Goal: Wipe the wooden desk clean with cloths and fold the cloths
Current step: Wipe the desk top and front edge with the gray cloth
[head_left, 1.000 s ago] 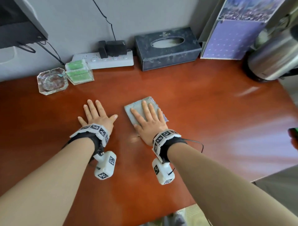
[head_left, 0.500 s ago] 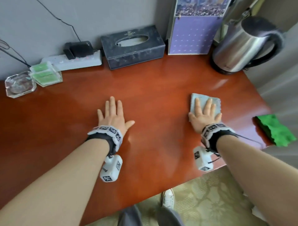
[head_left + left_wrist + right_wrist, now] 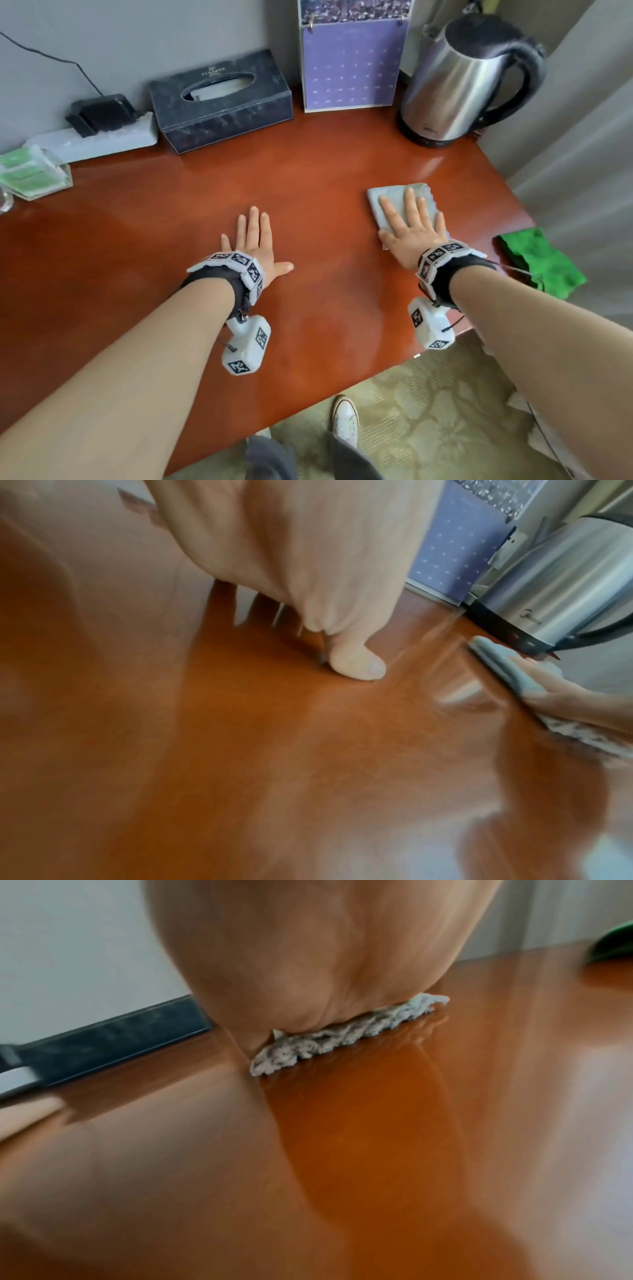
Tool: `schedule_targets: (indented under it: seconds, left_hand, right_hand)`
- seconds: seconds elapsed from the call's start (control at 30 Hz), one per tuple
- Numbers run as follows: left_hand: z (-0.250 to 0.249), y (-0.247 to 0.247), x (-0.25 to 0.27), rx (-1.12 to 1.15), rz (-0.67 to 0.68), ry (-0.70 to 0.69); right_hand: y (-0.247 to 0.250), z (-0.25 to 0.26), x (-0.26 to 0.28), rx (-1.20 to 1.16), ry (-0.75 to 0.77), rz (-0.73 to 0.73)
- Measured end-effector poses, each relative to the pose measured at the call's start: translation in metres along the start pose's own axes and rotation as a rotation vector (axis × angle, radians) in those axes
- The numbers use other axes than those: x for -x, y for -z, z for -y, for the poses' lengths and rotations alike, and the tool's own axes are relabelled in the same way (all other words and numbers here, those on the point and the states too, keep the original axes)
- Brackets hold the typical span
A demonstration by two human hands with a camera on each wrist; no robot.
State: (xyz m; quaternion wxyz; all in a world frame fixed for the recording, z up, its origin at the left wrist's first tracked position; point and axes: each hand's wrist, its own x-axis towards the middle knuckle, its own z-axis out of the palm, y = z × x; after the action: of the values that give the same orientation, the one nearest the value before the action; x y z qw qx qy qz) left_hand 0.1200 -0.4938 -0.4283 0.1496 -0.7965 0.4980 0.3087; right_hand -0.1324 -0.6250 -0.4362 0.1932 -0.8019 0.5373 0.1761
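A folded pale blue-grey cloth (image 3: 387, 198) lies on the reddish wooden desk (image 3: 171, 240), toward its right side. My right hand (image 3: 411, 222) presses flat on the cloth with straight, spread fingers. In the right wrist view only the cloth's frayed near edge (image 3: 342, 1034) shows under the palm. My left hand (image 3: 255, 240) rests flat and open on bare wood near the desk's middle, thumb (image 3: 356, 666) out to the right. A crumpled green cloth (image 3: 537, 263) sits at the desk's right edge, beside my right wrist.
Along the back wall stand a power strip with a black plug (image 3: 99, 133), a dark tissue box (image 3: 222, 106), a purple calendar (image 3: 351, 61) and a steel kettle (image 3: 459, 82). A clear holder with green packets (image 3: 30, 174) is at far left. The desk's front edge runs near my forearms.
My right hand has slid the blue-grey cloth from the desk's middle far to the right, toward the kettle. The left hand has stayed flat on the wood.
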Motion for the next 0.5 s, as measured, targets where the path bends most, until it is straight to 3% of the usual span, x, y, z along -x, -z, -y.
schedule_targets:
  seconds: [0.13, 0.23, 0.5]
  left_hand:
    - [0.0, -0.001, -0.003, -0.004, 0.008, -0.006]
    - [-0.001, -0.002, -0.004, -0.017, 0.007, 0.001]
    - [-0.002, -0.004, -0.005, -0.029, -0.016, 0.012]
  right_hand:
    - [0.014, -0.041, -0.008, -0.066, -0.17, -0.02]
    - [0.011, -0.028, -0.011, -0.072, -0.202, -0.064]
    - [-0.001, 0.056, -0.012, 0.061, 0.04, -0.041]
